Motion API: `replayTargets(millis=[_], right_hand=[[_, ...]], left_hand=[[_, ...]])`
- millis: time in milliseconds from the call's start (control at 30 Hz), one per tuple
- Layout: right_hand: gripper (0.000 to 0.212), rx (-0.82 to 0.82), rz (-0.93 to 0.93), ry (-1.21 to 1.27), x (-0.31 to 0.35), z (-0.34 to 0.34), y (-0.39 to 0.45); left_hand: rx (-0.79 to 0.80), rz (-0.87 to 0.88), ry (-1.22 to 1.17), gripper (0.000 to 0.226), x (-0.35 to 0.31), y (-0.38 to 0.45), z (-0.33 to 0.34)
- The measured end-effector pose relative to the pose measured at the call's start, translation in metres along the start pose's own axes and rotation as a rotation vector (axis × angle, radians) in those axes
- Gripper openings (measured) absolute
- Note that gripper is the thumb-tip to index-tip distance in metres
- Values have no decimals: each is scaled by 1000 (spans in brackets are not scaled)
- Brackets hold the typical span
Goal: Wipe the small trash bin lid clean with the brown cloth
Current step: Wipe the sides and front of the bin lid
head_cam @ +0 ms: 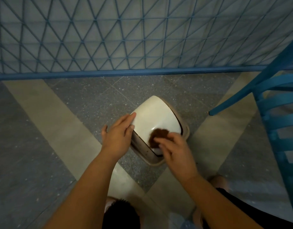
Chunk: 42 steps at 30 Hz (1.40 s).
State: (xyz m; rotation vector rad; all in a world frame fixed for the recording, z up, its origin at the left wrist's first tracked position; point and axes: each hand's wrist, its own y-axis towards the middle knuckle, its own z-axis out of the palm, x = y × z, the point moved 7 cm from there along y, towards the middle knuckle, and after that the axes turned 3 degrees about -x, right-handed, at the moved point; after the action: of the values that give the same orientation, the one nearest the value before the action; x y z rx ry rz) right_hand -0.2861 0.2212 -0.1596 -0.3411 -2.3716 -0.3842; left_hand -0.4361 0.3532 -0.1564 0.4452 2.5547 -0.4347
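Both hands on the bin: your left hand point(118, 136) presses straight fingers against the lid point(156, 116); your right hand point(174, 150) pinches the brown cloth point(159, 134) on it.

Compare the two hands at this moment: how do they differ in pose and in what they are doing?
The left hand lies with straight fingers against the lid's left edge, steadying it; the right hand has curled fingers pressing the brown cloth onto the lid's near part. The left hand holds nothing; the right holds the cloth. The left looks sharp, the right blurred. Both are bare and touch the same lid.
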Motion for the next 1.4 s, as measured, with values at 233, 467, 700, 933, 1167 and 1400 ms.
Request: replayTargets(millis=[233, 467, 700, 933, 1167, 1400], right_hand=[[33, -63, 76, -92, 26, 1, 57], [44, 201, -173, -172, 29, 27, -10], [32, -90, 163, -58, 12, -8, 46], [41, 164, -107, -122, 30, 31, -12], [31, -122, 414, 49, -52, -32, -46], [37, -230, 519, 204, -49, -44, -22]], left_hand=[[-15, -21, -69, 43, 5, 2, 3], [-14, 53, -169, 38, 7, 5, 2], [-6, 76, -342, 39, 13, 9, 8], [5, 86, -346, 40, 14, 9, 9], [-1, 86, -23, 43, -3, 14, -13], [137, 188, 136, 69, -48, 24, -4]])
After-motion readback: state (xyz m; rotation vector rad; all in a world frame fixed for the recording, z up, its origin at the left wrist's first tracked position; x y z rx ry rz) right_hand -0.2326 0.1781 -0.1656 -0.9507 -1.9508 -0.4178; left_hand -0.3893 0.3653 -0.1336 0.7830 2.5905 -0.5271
